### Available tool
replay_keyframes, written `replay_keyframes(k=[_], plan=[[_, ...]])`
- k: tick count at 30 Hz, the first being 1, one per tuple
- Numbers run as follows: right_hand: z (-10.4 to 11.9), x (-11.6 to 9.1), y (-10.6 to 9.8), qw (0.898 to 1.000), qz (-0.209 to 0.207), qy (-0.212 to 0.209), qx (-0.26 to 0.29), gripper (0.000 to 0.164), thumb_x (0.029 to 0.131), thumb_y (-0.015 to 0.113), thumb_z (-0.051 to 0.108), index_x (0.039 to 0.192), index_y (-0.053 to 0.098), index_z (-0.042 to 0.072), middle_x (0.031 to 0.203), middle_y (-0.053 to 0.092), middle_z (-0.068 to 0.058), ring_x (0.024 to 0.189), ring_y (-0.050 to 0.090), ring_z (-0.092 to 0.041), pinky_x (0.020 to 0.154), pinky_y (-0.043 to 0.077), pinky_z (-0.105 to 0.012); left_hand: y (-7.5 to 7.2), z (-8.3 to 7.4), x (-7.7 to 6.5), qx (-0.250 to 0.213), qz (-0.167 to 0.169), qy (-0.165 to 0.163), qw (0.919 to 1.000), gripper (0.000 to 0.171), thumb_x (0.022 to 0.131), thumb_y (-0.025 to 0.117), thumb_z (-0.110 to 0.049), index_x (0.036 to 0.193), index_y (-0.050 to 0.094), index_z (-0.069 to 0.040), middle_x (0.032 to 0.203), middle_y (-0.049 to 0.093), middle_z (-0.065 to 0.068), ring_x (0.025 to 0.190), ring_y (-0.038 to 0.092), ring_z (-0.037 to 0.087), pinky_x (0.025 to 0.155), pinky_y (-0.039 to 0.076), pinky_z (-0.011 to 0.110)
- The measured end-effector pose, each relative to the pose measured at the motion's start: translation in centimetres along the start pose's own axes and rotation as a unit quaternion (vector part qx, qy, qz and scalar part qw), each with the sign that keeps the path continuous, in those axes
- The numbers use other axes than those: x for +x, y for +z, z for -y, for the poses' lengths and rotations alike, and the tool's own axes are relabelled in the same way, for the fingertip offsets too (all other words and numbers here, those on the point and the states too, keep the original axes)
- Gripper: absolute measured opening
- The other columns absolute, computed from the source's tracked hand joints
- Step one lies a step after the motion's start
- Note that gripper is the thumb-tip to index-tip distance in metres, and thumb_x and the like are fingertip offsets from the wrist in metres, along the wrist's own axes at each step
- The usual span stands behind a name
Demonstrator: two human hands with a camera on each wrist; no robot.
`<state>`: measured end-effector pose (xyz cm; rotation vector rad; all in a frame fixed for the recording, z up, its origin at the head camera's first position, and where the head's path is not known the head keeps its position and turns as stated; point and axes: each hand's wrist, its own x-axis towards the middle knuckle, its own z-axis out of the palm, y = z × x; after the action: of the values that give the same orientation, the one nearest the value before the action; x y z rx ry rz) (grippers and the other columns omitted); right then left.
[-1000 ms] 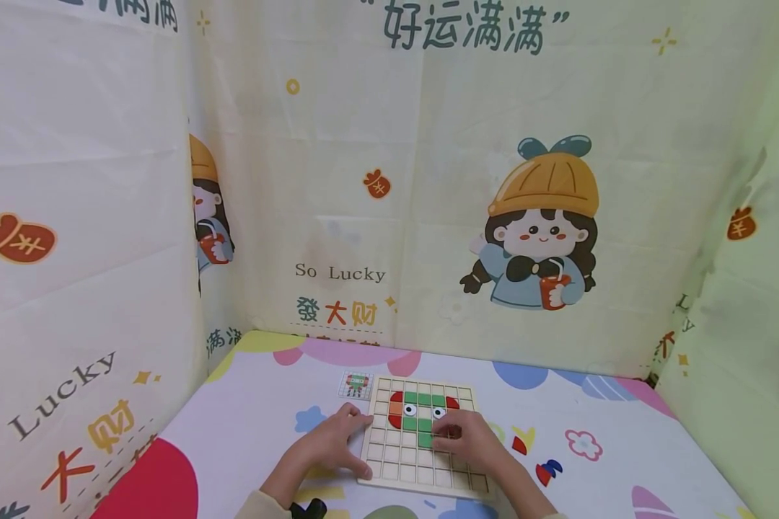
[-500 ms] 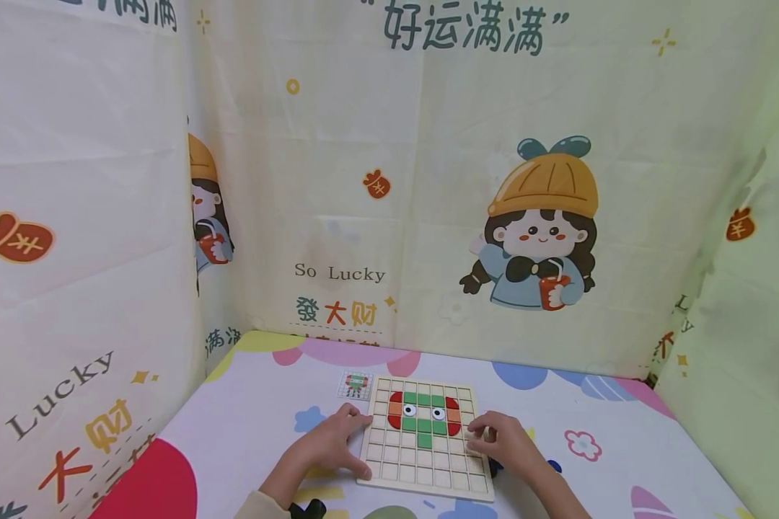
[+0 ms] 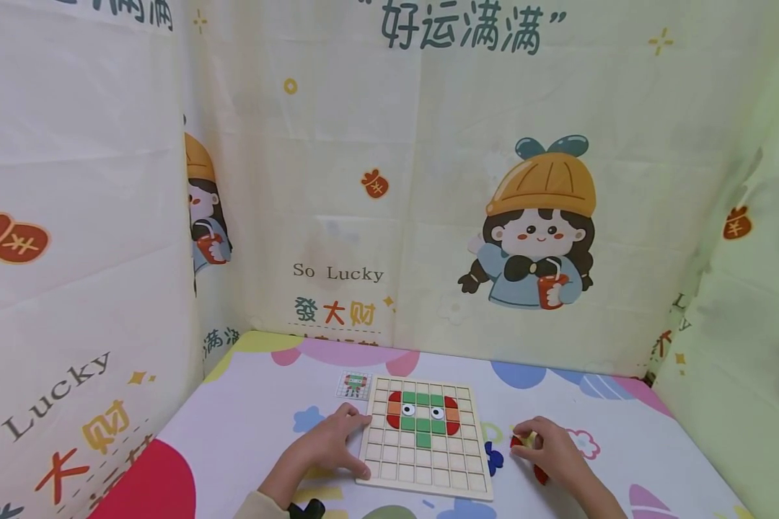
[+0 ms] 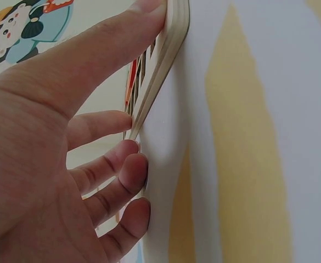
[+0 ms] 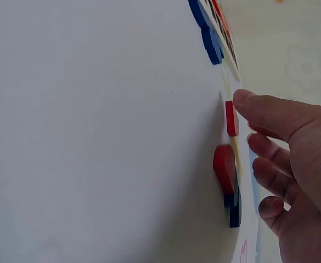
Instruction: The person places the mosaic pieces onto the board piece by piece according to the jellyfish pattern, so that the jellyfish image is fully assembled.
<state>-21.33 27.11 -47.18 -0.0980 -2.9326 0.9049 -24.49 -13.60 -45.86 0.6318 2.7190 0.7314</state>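
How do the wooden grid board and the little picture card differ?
The wooden grid board is large; the picture card is small. Colored pieces form the board's design, whereas the card's looks printed. Both show green and red on a grid.

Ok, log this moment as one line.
left hand: touching board | right hand: at red piece, grip unclear | blue pieces: right of board | card: left of board

The partly filled gridded board [image 3: 441, 477] lies flat, blue pieces [image 3: 494, 460] beside it, red pieces [image 5: 223, 163] farther right.
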Motion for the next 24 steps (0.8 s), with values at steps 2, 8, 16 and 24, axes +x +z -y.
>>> replay_keyframes(k=[2, 8, 16, 24], plan=[[-0.3, 0.1, -0.2, 1.0, 0.011, 0.019, 0.001, 0.034, 0.07, 0.085, 0.023, 0.099, 0.073, 0.012, 0.087, 0.059, 0.0, 0.07, 0.046, -0.015, 0.055, 0.041, -0.024, 0.0, 0.0, 0.0, 0.0, 0.0, 0.001, 1.0, 0.092, 0.062, 0.086, -0.052, 0.141, 0.051, -0.018, 0.122, 0.045, 0.0, 0.1, 0.047, 0.019, 0.09, 0.046, 0.043], [-0.7, 0.4, 0.1, 0.999, 0.025, 0.03, -0.001, 0.033, 0.072, 0.084, 0.022, 0.101, 0.073, 0.011, 0.087, 0.059, -0.001, 0.074, 0.047, -0.016, 0.058, 0.043, -0.025, 0.0, -0.1, -0.1, -0.002, 0.0, 0.007, 1.0, 0.092, 0.063, 0.085, -0.052, 0.141, 0.051, -0.017, 0.12, 0.045, 0.0, 0.1, 0.047, 0.018, 0.089, 0.046, 0.041], [-0.3, 0.4, 0.5, 0.999, 0.028, 0.025, 0.002, 0.026, 0.075, 0.081, 0.018, 0.098, 0.073, 0.01, 0.082, 0.058, 0.0, 0.073, 0.049, -0.015, 0.06, 0.046, -0.026, -0.1, -0.1, -0.2, -0.007, -0.002, 0.014, 0.9999, 0.091, 0.063, 0.086, -0.05, 0.14, 0.052, -0.017, 0.119, 0.045, 0.0, 0.099, 0.048, 0.018, 0.088, 0.045, 0.039], [0.3, 0.4, 0.8, 1.0, 0.007, -0.002, -0.016, 0.019, 0.074, 0.082, 0.018, 0.09, 0.073, 0.014, 0.082, 0.058, 0.003, 0.074, 0.049, -0.013, 0.063, 0.043, -0.022, -0.2, -0.1, -0.3, -0.007, -0.004, 0.021, 0.9997, 0.09, 0.063, 0.087, -0.048, 0.14, 0.052, -0.016, 0.119, 0.045, 0.0, 0.1, 0.048, 0.018, 0.088, 0.045, 0.038]])
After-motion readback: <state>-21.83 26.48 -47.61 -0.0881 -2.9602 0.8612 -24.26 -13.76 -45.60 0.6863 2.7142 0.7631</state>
